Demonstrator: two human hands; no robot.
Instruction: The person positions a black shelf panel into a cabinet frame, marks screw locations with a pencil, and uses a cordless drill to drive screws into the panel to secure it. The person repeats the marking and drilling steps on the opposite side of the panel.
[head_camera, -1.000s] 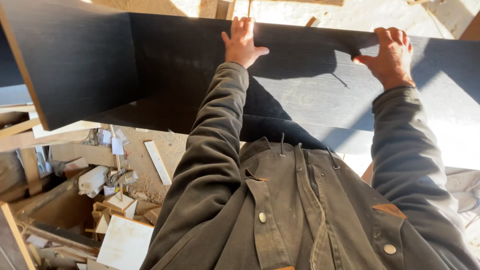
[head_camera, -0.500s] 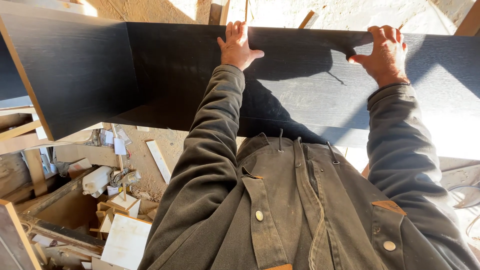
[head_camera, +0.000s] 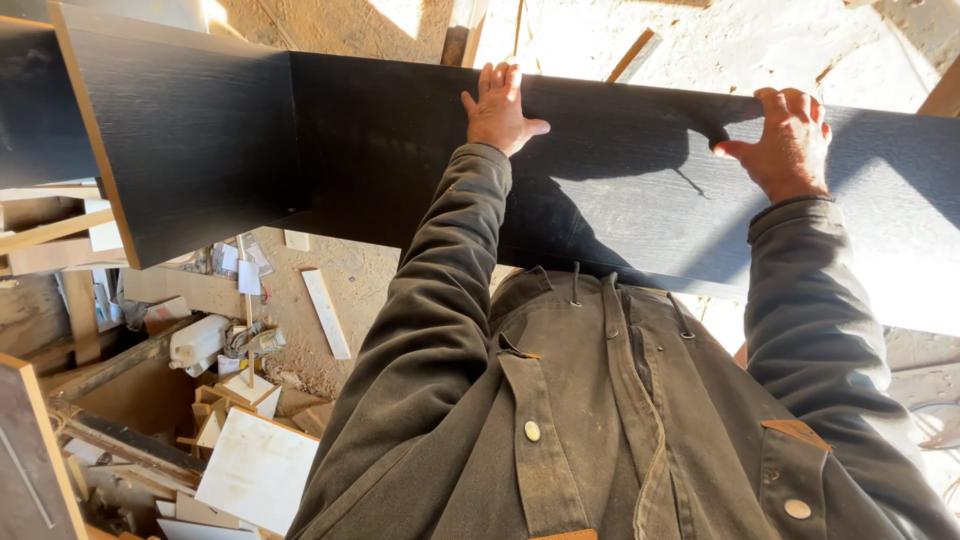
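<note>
A long black wood-grain panel (head_camera: 620, 190) spans the view in front of me, joined at its left end to a second black panel (head_camera: 190, 150) standing at a right angle. My left hand (head_camera: 497, 108) lies flat on the long panel near its far edge, fingers together and hooked over the top. My right hand (head_camera: 785, 145) grips the same far edge further right, fingers curled over it and thumb on the face. My dark jacket sleeves reach up to both hands.
The dusty floor at lower left holds wood offcuts (head_camera: 255, 465), a white strip (head_camera: 326, 312), a white plastic container (head_camera: 197, 340) and small scraps. A wooden board edge (head_camera: 30, 450) stands at the far left. Timber pieces (head_camera: 635, 55) lie beyond the panel.
Both hands keep their places on the panel's far edge. The view has shifted slightly, so the panel sits a little lower in the frame.
</note>
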